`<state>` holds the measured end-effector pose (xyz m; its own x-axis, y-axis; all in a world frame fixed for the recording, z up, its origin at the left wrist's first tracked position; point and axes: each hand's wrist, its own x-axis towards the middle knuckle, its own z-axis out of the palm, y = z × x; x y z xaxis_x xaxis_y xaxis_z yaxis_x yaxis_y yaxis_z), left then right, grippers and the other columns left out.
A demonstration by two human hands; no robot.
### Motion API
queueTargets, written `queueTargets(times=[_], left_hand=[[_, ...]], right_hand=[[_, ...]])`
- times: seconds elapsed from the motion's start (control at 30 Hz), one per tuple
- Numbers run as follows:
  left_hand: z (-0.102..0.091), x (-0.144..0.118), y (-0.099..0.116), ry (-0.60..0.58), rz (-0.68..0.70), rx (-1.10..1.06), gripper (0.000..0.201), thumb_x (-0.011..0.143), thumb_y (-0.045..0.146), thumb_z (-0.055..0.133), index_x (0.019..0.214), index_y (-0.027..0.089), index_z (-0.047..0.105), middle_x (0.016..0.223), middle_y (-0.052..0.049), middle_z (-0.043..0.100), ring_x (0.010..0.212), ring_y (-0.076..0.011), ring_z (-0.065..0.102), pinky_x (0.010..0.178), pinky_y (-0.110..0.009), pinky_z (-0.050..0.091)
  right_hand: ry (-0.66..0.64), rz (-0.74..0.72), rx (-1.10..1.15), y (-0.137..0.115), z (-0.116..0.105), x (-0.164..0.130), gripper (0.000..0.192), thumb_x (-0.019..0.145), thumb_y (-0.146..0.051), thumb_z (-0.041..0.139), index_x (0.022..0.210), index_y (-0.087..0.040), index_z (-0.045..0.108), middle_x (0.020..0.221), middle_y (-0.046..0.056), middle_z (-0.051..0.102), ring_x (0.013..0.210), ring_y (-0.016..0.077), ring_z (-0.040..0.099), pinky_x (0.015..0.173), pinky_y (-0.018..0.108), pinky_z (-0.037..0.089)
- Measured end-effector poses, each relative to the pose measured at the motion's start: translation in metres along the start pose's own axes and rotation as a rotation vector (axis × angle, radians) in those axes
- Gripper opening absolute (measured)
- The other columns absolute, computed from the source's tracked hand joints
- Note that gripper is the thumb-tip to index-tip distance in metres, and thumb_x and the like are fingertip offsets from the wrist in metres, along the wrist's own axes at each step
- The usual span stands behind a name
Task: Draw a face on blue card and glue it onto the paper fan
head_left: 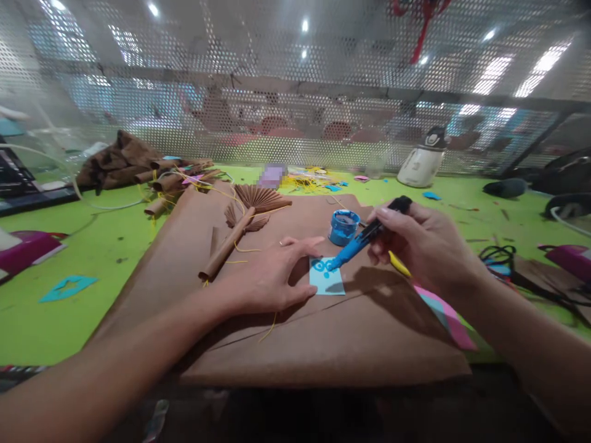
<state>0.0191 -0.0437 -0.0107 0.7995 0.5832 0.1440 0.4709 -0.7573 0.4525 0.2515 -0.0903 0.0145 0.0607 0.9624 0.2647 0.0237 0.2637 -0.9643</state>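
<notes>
A small light-blue square of paper lies on the brown paper sheet, with darker blue rings and dots painted on its upper part. My left hand rests flat beside it, fingers apart, its index finger and thumb touching the left edge. In my right hand is a thick black pen-shaped tool whose lower end is coated in blue; I cannot make out its exact kind. Its tip meets the square near the painted rings. Just behind stands an open jar of blue paint.
A folded brown paper fan with a rolled paper tube lies left of my hands. More tubes and crumpled brown cloth sit behind. A white bottle stands at the back right. Purple-and-white devices flank the green table.
</notes>
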Motion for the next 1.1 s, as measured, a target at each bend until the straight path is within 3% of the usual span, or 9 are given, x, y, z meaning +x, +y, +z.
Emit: queueTargets(times=[0.2,0.53,0.67,1.1], left_hand=[[0.001,0.0,-0.001,0.012,0.011,0.014,0.065,0.083,0.032,0.061,0.141,0.031,0.033,0.133,-0.003,0.053,0.116,-0.0253,0.048,0.097,-0.041,0.04],[0.0,0.003,0.002,0.009,0.05,0.03,0.059,0.083,0.03,0.059,0.137,0.032,0.036,0.13,-0.003,0.055,0.113,-0.027,0.05,0.091,-0.041,0.042],[0.0,0.003,0.004,0.013,0.043,0.035,0.058,0.082,0.028,0.059,0.136,0.031,0.038,0.122,-0.004,0.059,0.11,-0.0268,0.052,0.09,-0.04,0.042],[0.002,0.002,0.005,0.029,0.066,0.016,0.058,0.082,0.028,0.058,0.137,0.032,0.038,0.123,-0.002,0.059,0.113,-0.0263,0.051,0.093,-0.039,0.041]], right_hand=[[-0.034,-0.025,-0.064,0.015,-0.001,-0.01,0.022,0.086,-0.039,0.062,0.085,-0.018,0.061,0.057,-0.001,0.061,0.048,0.0131,0.059,0.048,0.025,0.047],[-0.08,-0.078,-0.164,0.014,-0.001,-0.019,0.008,0.089,-0.028,0.058,0.086,-0.02,0.059,0.059,-0.002,0.061,0.052,0.0148,0.059,0.053,0.03,0.049],[-0.07,-0.068,-0.21,0.014,0.0,-0.02,0.01,0.089,-0.03,0.058,0.085,-0.021,0.058,0.058,-0.002,0.061,0.052,0.0148,0.059,0.053,0.03,0.05],[-0.076,-0.062,-0.305,0.014,0.005,-0.021,0.011,0.09,-0.03,0.056,0.083,-0.021,0.057,0.056,-0.003,0.062,0.051,0.013,0.059,0.051,0.025,0.049]])
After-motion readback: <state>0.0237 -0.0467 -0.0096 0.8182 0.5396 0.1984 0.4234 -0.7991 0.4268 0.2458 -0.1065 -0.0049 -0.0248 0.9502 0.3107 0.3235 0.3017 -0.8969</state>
